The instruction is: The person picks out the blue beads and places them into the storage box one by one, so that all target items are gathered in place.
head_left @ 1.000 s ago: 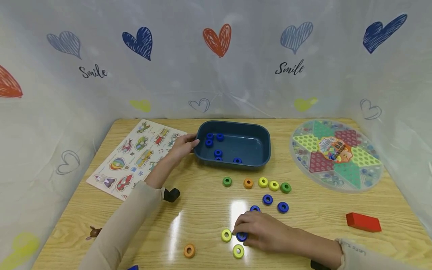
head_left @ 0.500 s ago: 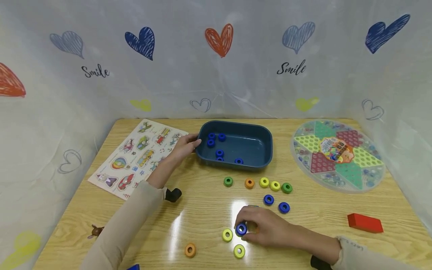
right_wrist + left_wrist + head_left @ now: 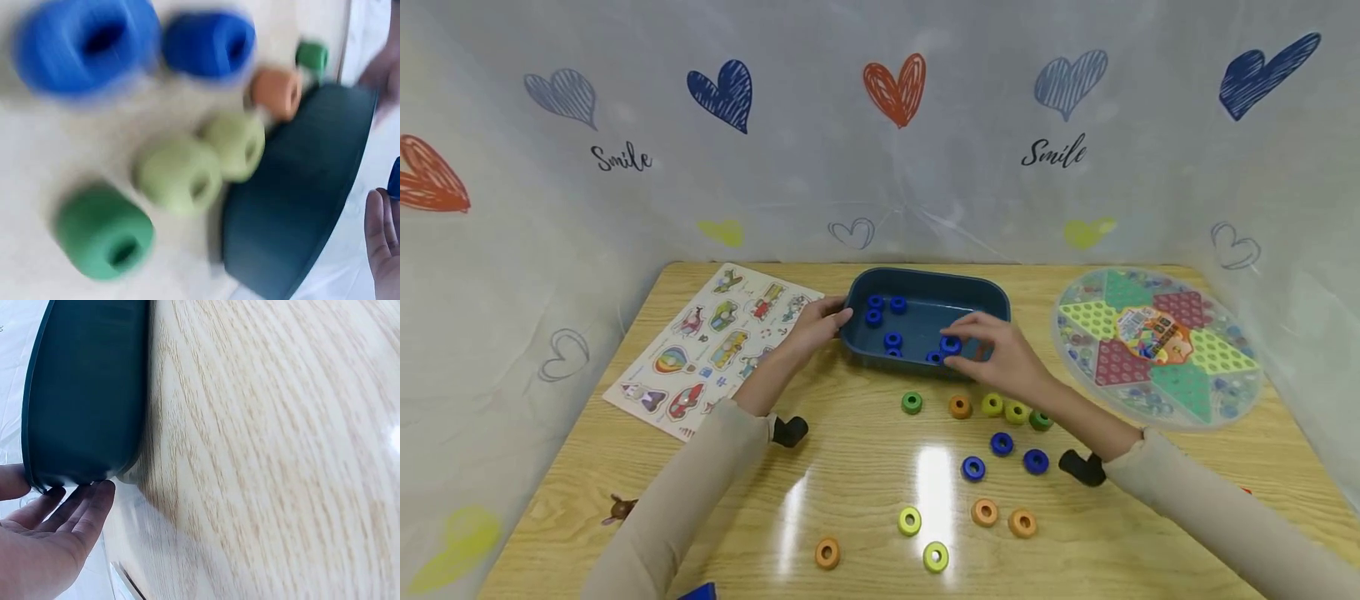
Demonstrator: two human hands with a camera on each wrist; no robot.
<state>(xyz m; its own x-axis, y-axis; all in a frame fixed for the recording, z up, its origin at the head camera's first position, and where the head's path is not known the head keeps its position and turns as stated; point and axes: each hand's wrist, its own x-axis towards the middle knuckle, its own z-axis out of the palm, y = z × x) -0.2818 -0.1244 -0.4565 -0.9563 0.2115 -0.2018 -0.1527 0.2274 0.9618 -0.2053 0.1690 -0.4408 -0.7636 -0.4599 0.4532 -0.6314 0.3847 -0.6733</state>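
Observation:
A dark teal plastic basin (image 3: 936, 293) stands at the back middle of the table, with several blue rings (image 3: 898, 305) inside. My left hand (image 3: 814, 327) grips its left end; in the left wrist view the thumb lies at the rim and the fingers against the outer wall. Over the basin's front right part, my right hand (image 3: 1003, 357) pinches a blue ring (image 3: 951, 344) between thumb and fingers. That hand (image 3: 389, 240) shows only at the edge of the right wrist view. In front of the basin lie green (image 3: 912, 403), orange (image 3: 959, 407) and yellow rings (image 3: 992, 405).
Blue rings (image 3: 1002, 444) lie mid-table, with orange (image 3: 985, 512) and yellow rings (image 3: 936, 557) nearer the front. A picture puzzle board (image 3: 715, 350) is at left, a round marble game board (image 3: 1157, 346) at right. A small brown animal figure (image 3: 620, 508) lies by the left sleeve.
My right hand has picked a blue ring off the front of the table and carried it up over the basin. The left hand has stayed at the basin's end.

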